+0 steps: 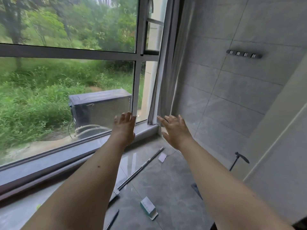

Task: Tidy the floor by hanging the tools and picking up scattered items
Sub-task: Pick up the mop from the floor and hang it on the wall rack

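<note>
Both my arms stretch forward over the floor. My left hand (124, 127) and my right hand (176, 128) are held out with fingers straight, holding nothing. Below them a long metal mop pole (141, 168) lies on the grey tiled floor, running from the window corner toward me. A small white card (162, 157) lies beside the pole's far end. A teal and white box (148, 208) lies nearer to me. A thin dark stick (113, 219) lies at the bottom. A black-handled tool (235, 161) leans at the right wall. A hook rack (244, 54) is mounted high on the tiled wall.
A large window (66, 52) with a low sill (49, 161) fills the left. A grey curtain (166, 63) hangs in the corner. A white panel or door edge (282, 130) stands at the right. A dark floor drain (196, 188) shows beside my right arm.
</note>
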Motion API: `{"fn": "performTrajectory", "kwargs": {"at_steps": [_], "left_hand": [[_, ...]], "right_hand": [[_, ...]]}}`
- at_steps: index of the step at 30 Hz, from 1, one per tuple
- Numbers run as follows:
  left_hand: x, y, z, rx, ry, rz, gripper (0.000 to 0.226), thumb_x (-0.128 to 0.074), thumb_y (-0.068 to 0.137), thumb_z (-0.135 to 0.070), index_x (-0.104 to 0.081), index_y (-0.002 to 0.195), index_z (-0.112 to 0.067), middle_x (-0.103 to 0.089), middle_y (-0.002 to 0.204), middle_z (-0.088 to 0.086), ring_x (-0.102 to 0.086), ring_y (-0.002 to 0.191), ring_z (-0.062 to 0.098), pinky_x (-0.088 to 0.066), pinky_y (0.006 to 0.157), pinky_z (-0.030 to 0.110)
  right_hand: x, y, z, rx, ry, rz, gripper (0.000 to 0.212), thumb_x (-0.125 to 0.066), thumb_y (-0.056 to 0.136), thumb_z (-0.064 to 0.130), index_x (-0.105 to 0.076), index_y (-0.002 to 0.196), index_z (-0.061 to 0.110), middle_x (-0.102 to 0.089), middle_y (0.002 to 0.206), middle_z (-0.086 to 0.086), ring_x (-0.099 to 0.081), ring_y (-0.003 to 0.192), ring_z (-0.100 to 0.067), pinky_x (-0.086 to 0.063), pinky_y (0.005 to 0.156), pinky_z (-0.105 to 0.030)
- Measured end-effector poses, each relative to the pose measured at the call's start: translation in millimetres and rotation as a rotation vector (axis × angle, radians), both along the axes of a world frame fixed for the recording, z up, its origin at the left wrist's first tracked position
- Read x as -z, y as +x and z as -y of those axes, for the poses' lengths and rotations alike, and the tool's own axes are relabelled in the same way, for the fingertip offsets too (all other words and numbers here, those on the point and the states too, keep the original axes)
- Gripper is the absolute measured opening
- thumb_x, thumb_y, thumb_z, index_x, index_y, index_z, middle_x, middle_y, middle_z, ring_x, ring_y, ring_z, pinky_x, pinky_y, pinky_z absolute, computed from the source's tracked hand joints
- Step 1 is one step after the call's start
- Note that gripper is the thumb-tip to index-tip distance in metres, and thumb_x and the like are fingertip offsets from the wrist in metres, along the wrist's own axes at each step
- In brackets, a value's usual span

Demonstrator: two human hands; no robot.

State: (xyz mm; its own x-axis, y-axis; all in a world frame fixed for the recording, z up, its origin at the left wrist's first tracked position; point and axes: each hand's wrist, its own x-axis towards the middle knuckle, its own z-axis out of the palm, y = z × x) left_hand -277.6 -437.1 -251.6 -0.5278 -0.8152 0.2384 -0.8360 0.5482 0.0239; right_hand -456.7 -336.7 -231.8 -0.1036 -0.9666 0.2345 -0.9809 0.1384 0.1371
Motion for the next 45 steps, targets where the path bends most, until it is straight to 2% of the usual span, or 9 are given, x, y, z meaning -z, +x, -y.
{"fn": "performTrajectory", "kwargs": {"at_steps": [10,16,21,28,33,36,45], "left_hand": [[69,-93,122,0.085,0.091,0.086,0.066,-0.055,0.087,-0.024,-0.026,0.145,-0.019,-0.025,0.151,0.006,-0.022,0.142,0.027,-0.019,0.116,0.041],[99,-145,194,0.068,0.138,0.137,0.059,-0.053,0.088,-0.028,-0.033,0.143,-0.018,-0.033,0.146,0.006,-0.026,0.14,0.026,-0.019,0.118,0.04],[125,-163,244,0.008,0.219,0.162,0.059,-0.053,0.089,-0.029,-0.033,0.143,-0.016,-0.032,0.147,0.007,-0.027,0.14,0.027,-0.023,0.117,0.041],[164,-191,320,0.002,0.301,0.195,0.05,-0.051,0.089,-0.025,-0.039,0.136,-0.014,-0.037,0.143,0.008,-0.032,0.135,0.028,-0.03,0.111,0.038],[196,-215,396,-0.014,0.478,0.061,0.033,-0.047,0.09,-0.017,-0.046,0.121,-0.01,-0.048,0.13,0.01,-0.054,0.115,0.032,-0.047,0.087,0.039],[221,-226,443,-0.035,0.568,0.001,0.031,-0.044,0.091,-0.016,-0.048,0.121,-0.012,-0.054,0.128,0.009,-0.059,0.11,0.032,-0.05,0.088,0.04],[308,-256,541,-0.103,0.736,-0.004,0.039,-0.042,0.094,-0.02,-0.045,0.132,-0.016,-0.05,0.136,0.006,-0.056,0.119,0.029,-0.047,0.095,0.036]], "right_hand": [[66,-86,121,0.004,0.107,0.049,0.058,-0.044,0.096,0.029,-0.023,0.15,0.025,-0.028,0.155,0.001,-0.018,0.147,-0.017,0.001,0.12,-0.045],[94,-150,201,0.01,0.205,0.048,0.051,-0.045,0.096,0.03,-0.033,0.144,0.02,-0.032,0.154,-0.005,-0.02,0.147,-0.021,-0.003,0.121,-0.045],[114,-174,265,-0.026,0.289,0.072,0.049,-0.047,0.094,0.029,-0.039,0.141,0.017,-0.043,0.144,-0.005,-0.035,0.137,-0.022,-0.016,0.118,-0.04],[159,-192,352,-0.078,0.381,0.124,0.049,-0.05,0.093,0.029,-0.041,0.14,0.016,-0.049,0.14,-0.004,-0.043,0.131,-0.024,-0.028,0.113,-0.036],[201,-209,432,-0.053,0.461,0.135,0.041,-0.048,0.093,0.029,-0.048,0.132,0.014,-0.05,0.137,-0.006,-0.044,0.129,-0.026,-0.031,0.11,-0.037],[225,-214,485,-0.026,0.527,0.176,0.041,-0.047,0.095,0.028,-0.047,0.132,0.012,-0.047,0.139,-0.009,-0.042,0.131,-0.028,-0.031,0.109,-0.039],[307,-233,589,-0.016,0.62,0.282,0.036,-0.048,0.093,0.023,-0.051,0.127,0.01,-0.051,0.132,-0.011,-0.046,0.125,-0.029,-0.034,0.105,-0.038]]}}
